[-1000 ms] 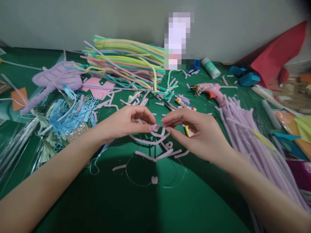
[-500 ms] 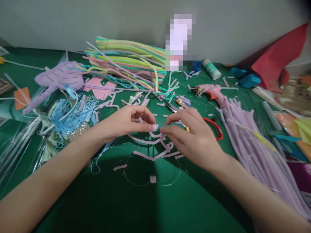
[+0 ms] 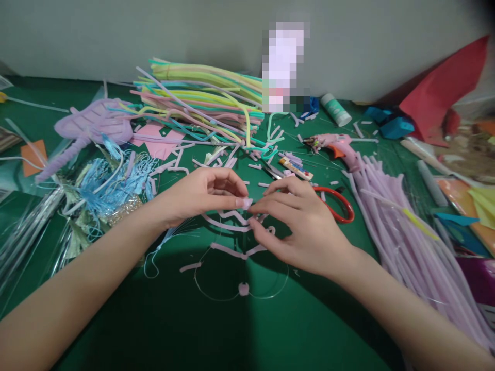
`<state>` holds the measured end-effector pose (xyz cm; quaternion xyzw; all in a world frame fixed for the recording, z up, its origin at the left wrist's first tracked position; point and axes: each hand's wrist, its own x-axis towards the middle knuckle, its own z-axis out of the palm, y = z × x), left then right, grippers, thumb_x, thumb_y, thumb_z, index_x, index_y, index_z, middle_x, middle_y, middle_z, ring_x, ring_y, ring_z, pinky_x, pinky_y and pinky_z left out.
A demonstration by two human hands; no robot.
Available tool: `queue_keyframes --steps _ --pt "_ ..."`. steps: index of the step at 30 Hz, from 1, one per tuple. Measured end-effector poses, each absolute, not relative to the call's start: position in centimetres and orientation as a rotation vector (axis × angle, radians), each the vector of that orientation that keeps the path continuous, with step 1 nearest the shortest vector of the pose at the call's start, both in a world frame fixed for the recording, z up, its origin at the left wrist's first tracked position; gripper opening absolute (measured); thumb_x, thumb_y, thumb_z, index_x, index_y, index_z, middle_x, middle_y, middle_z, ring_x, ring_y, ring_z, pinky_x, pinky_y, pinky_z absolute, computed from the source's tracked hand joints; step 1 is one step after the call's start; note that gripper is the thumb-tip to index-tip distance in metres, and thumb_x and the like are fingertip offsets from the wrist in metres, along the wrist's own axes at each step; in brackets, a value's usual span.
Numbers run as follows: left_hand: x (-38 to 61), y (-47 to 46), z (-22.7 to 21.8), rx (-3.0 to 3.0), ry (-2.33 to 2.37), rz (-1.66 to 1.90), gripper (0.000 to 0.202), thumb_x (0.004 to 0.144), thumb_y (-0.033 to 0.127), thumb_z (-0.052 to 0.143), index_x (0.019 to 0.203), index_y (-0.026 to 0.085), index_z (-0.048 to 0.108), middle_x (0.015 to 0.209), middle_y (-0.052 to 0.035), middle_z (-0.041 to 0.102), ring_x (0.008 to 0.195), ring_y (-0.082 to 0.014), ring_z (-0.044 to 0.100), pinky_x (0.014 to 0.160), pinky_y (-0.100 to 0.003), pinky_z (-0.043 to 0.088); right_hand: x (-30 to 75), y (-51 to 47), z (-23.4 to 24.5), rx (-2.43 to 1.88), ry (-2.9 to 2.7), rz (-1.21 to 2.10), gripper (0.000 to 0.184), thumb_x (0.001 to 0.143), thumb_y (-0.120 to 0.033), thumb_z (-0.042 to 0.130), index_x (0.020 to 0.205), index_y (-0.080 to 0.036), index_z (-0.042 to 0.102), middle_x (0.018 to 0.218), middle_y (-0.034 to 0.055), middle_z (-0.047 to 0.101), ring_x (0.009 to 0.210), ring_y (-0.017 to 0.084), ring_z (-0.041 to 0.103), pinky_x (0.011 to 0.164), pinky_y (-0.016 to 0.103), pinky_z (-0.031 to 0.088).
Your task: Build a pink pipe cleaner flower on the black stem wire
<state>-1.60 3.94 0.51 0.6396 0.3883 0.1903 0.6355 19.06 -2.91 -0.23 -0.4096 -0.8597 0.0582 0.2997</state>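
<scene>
My left hand [image 3: 211,193] is closed, thumb and fingers pinching a small lilac pipe cleaner piece [image 3: 246,204]. Close against it from the right comes my right hand [image 3: 297,219], its thumb and index finger at the end of a bent lilac pipe cleaner [image 3: 231,214]; the exact contact is partly hidden. Below the fingers, a curved lilac strip [image 3: 220,223] and a V-shaped lilac strip [image 3: 226,251] form part of a thin wire frame. A clear loop of line [image 3: 204,292] hangs lower, with a small lilac knob [image 3: 243,289] on it.
Bundled coloured pipe cleaners [image 3: 209,77] lie at the back. Right are red-handled scissors [image 3: 342,206], a pink glue gun [image 3: 340,147] and a lilac pipe cleaner bundle [image 3: 390,221]. Blue tassels [image 3: 112,180] and a lilac fan-shaped piece [image 3: 95,121] sit left. Offcuts litter the green table [image 3: 174,330].
My right hand's fingers have spread a little and its thumb has shifted down and left. The bent pipe cleaner now shows more to the left, below my left fingers. My left hand stays put.
</scene>
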Motion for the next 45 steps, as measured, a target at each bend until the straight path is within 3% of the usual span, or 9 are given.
queue_keyframes --steps 5,11,16,19,22,25,28,36,45 --pt "-1.7 4.0 0.6 1.486 0.899 0.446 0.017 0.077 0.028 0.078 0.087 0.017 0.069 0.085 0.0008 0.068 0.080 -0.0118 0.063 0.073 -0.023 0.050 19.2 -2.7 -0.4 -1.116 -2.266 0.189 0.007 0.088 -0.025 0.067 0.088 -0.017 0.066 0.079 0.0047 0.072 0.085 0.023 0.057 0.075 0.036 0.049" --pt "-1.6 4.0 0.8 1.544 0.923 0.437 0.020 0.084 0.038 0.071 0.091 0.018 0.071 0.086 -0.0003 0.070 0.081 -0.0142 0.064 0.073 -0.025 0.050 19.4 -2.4 -0.5 -1.218 -2.170 0.194 0.015 0.087 -0.028 0.069 0.096 -0.020 0.061 0.096 0.0080 0.068 0.094 0.025 0.060 0.086 0.042 0.047" --pt "-1.6 3.8 0.8 1.513 0.832 0.437 0.013 0.087 0.030 0.068 0.092 0.019 0.070 0.096 -0.0015 0.073 0.092 -0.0159 0.067 0.080 -0.026 0.053 19.6 -2.0 -0.5 -1.257 -2.049 0.744 0.045 0.077 -0.038 0.078 0.115 -0.022 0.059 0.116 0.0066 0.067 0.109 0.024 0.062 0.091 0.039 0.050" --pt "-1.6 3.8 0.9 1.494 0.754 0.397 0.010 0.085 0.020 0.068 0.095 0.019 0.069 0.105 -0.0025 0.073 0.100 -0.0173 0.067 0.083 -0.026 0.054 19.7 -1.6 -1.0 -1.254 -1.880 1.148 0.045 0.078 -0.033 0.077 0.117 -0.024 0.057 0.114 0.0038 0.069 0.105 0.021 0.066 0.091 0.036 0.052" --pt "-1.9 4.1 0.9 1.543 0.788 0.395 0.015 0.087 0.021 0.066 0.101 0.019 0.069 0.109 -0.0033 0.072 0.102 -0.0172 0.067 0.085 -0.026 0.053 20.0 -1.3 -1.5 -1.239 -1.731 1.341 0.042 0.080 -0.028 0.074 0.118 -0.024 0.057 0.105 0.0028 0.070 0.096 0.019 0.067 0.084 0.034 0.054" --pt "-2.4 4.5 0.9 1.643 0.925 0.378 0.018 0.086 0.033 0.068 0.100 0.020 0.070 0.097 -0.0019 0.072 0.090 -0.0160 0.068 0.078 -0.025 0.053 20.2 -1.3 -1.7 -1.259 -1.682 1.356 0.041 0.080 -0.030 0.074 0.117 -0.023 0.059 0.099 0.0026 0.067 0.086 0.017 0.065 0.075 0.031 0.055" --pt "-2.7 4.7 0.9 1.713 1.009 0.355 0.021 0.085 0.039 0.070 0.090 0.019 0.071 0.083 -0.0006 0.071 0.077 -0.0148 0.066 0.070 -0.024 0.052 20.3 -1.3 -1.7 -1.225 -1.724 1.290 0.034 0.079 -0.030 0.074 0.110 -0.022 0.063 0.106 0.0037 0.067 0.090 0.016 0.064 0.081 0.032 0.054" --pt "-1.7 4.4 0.3 1.728 1.050 0.501 0.022 0.076 0.037 0.076 0.084 0.017 0.072 0.082 -0.0023 0.073 0.077 -0.0166 0.067 0.074 -0.026 0.053 20.1 -1.2 -1.2 -1.217 -1.779 1.283 0.030 0.080 -0.031 0.074 0.106 -0.020 0.066 0.104 0.0047 0.069 0.083 0.015 0.066 0.074 0.030 0.056" --pt "-1.5 3.9 0.6 1.781 1.066 0.535 0.014 0.078 0.032 0.073 0.080 0.019 0.075 0.079 -0.0017 0.074 0.074 -0.0161 0.065 0.069 -0.026 0.050 20.3 -1.1 -1.2 -1.267 -1.782 1.299 0.034 0.079 -0.035 0.075 0.109 -0.020 0.069 0.105 0.0056 0.072 0.080 0.016 0.067 0.071 0.029 0.057"
